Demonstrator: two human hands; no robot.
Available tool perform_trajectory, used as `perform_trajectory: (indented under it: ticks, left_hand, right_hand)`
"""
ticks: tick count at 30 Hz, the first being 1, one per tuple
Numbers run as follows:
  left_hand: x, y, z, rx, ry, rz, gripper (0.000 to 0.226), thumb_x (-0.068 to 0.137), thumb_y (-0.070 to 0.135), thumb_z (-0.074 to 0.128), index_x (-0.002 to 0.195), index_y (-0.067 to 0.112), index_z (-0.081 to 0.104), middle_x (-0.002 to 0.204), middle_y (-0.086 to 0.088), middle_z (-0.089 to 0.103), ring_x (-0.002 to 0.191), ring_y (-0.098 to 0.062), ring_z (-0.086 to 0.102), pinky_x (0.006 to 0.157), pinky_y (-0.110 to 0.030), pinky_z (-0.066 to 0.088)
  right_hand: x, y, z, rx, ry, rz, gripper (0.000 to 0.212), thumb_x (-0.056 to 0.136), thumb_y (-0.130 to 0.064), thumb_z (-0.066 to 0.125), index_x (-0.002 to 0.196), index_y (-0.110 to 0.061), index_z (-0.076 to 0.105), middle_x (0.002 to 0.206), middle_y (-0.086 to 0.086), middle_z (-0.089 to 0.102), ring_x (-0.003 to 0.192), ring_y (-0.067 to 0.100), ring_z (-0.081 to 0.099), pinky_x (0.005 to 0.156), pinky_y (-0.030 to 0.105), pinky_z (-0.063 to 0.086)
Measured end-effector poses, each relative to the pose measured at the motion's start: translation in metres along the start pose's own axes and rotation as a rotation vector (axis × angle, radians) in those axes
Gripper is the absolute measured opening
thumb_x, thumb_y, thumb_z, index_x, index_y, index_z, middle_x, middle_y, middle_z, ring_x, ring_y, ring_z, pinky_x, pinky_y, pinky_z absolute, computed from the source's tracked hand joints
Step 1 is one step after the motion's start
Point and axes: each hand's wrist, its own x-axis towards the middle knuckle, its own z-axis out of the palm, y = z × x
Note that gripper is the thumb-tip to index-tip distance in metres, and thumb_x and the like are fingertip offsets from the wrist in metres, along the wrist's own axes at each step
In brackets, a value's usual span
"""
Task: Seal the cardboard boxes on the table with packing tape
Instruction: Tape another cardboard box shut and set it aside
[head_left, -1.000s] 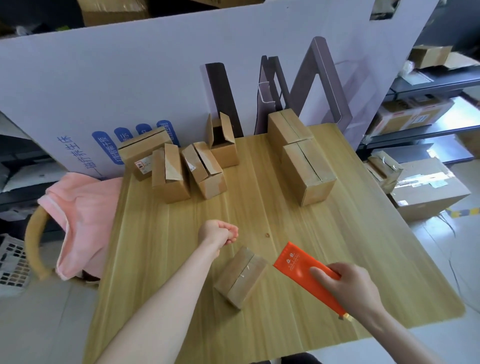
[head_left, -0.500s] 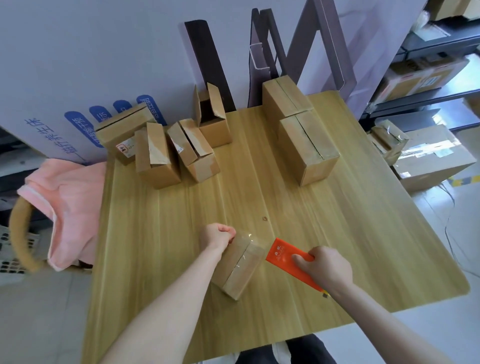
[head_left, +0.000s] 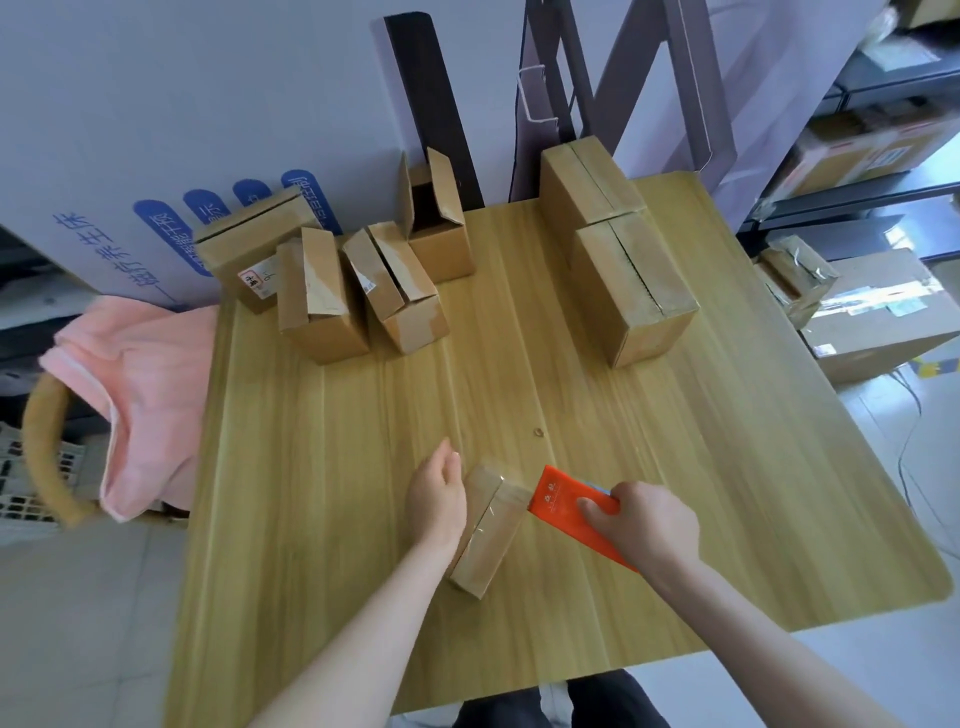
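Head view: small box (head_left: 491, 530) lies flat near the front-middle of the table (head_left: 311, 467), with clear tape along its top seam. Left hand (head_left: 436, 499) has its fingers loosely extended, palm against the box's left side, gripping nothing. Right hand (head_left: 641, 525) has its fingers curled around the orange tape dispenser (head_left: 563, 504), whose front edge touches the box's right side. Back-left boxes (head_left: 322, 296) are clustered by the wall, one with open flaps. Two larger boxes (head_left: 634, 291) sit back-right. Pink cloth (head_left: 145, 384) hangs off the table's left edge.
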Motion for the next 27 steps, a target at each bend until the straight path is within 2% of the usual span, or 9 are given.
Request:
perform_trajectory:
  ticks: [2,5,8,12,16,18,21,24,27]
  left_hand:
    - [-0.013,-0.007,0.006,0.133,-0.106,0.012,0.046,0.1,0.045,0.034,0.134,0.021,0.053,0.131,0.002,0.059,0.115,-0.022,0.059,0.094,-0.03,0.045]
    - [-0.023,-0.011,0.011,0.23,-0.102,-0.026,0.047,0.1,0.046,0.032,0.127,0.015,0.056,0.124,-0.004,0.063,0.111,-0.024,0.058,0.079,-0.026,0.037]
    - [-0.022,-0.009,0.011,0.227,-0.099,-0.021,0.045,0.1,0.044,0.031,0.125,0.016,0.056,0.121,-0.004,0.064,0.109,-0.025,0.058,0.079,-0.028,0.039]
    - [-0.025,-0.008,0.01,0.228,-0.081,-0.001,0.039,0.1,0.043,0.03,0.106,0.017,0.059,0.106,-0.003,0.067,0.096,-0.025,0.06,0.08,-0.033,0.046]
    - [-0.028,-0.006,0.014,0.18,-0.058,-0.032,0.044,0.101,0.043,0.026,0.108,0.014,0.058,0.107,-0.005,0.066,0.096,-0.025,0.059,0.082,-0.036,0.046]
    - [-0.028,-0.004,0.017,0.161,-0.057,-0.078,0.046,0.101,0.043,0.027,0.123,0.015,0.055,0.122,-0.005,0.062,0.109,-0.025,0.057,0.089,-0.034,0.043]
    - [-0.029,-0.003,0.02,0.059,-0.067,-0.188,0.047,0.101,0.042,0.029,0.132,0.013,0.05,0.13,-0.005,0.057,0.118,-0.027,0.053,0.097,-0.036,0.042]
    - [-0.037,0.003,0.028,-0.153,-0.008,-0.311,0.037,0.1,0.041,0.033,0.106,0.012,0.055,0.104,-0.007,0.064,0.093,-0.027,0.059,0.087,-0.038,0.047]
    - [-0.045,0.013,0.035,-0.418,0.027,-0.499,0.034,0.098,0.045,0.039,0.1,0.014,0.052,0.087,0.001,0.058,0.086,-0.026,0.055,0.079,-0.035,0.046]
  right_hand:
    - [0.003,-0.004,-0.003,-0.052,0.014,-0.033,0.046,0.081,-0.061,0.047,0.072,-0.018,0.059,0.06,-0.008,0.051,0.062,0.018,0.056,0.047,0.024,0.029]
    - [0.008,-0.014,-0.007,-0.146,0.038,-0.102,0.044,0.082,-0.059,0.047,0.064,-0.02,0.051,0.056,-0.008,0.046,0.059,0.018,0.052,0.044,0.024,0.024]
    - [0.011,-0.027,-0.015,-0.235,0.055,-0.135,0.046,0.084,-0.055,0.049,0.059,-0.018,0.041,0.055,-0.008,0.041,0.06,0.02,0.049,0.045,0.025,0.023]
    - [0.016,-0.041,-0.024,-0.253,0.069,-0.173,0.034,0.086,-0.054,0.05,0.078,-0.022,0.06,0.074,-0.003,0.061,0.078,0.024,0.062,0.057,0.027,0.033]
    - [0.023,-0.047,-0.021,-0.277,0.083,-0.188,0.031,0.088,-0.049,0.05,0.085,-0.023,0.066,0.086,0.0,0.069,0.086,0.024,0.066,0.06,0.027,0.034]
    - [0.023,-0.056,-0.008,-0.284,0.033,-0.204,0.029,0.092,-0.044,0.048,0.09,-0.023,0.068,0.091,0.0,0.071,0.089,0.024,0.067,0.061,0.027,0.034]
    - [0.021,-0.055,0.01,-0.228,-0.028,-0.159,0.031,0.093,-0.044,0.048,0.094,-0.022,0.068,0.093,0.0,0.07,0.091,0.024,0.067,0.062,0.027,0.036]
    - [0.021,-0.028,0.007,-0.051,0.002,0.01,0.042,0.089,-0.056,0.048,0.083,-0.018,0.065,0.08,0.001,0.067,0.077,0.025,0.066,0.06,0.027,0.04]
    - [0.016,-0.009,-0.002,0.179,0.069,0.125,0.05,0.087,-0.061,0.048,0.07,-0.016,0.063,0.063,-0.002,0.06,0.06,0.023,0.06,0.053,0.025,0.04]
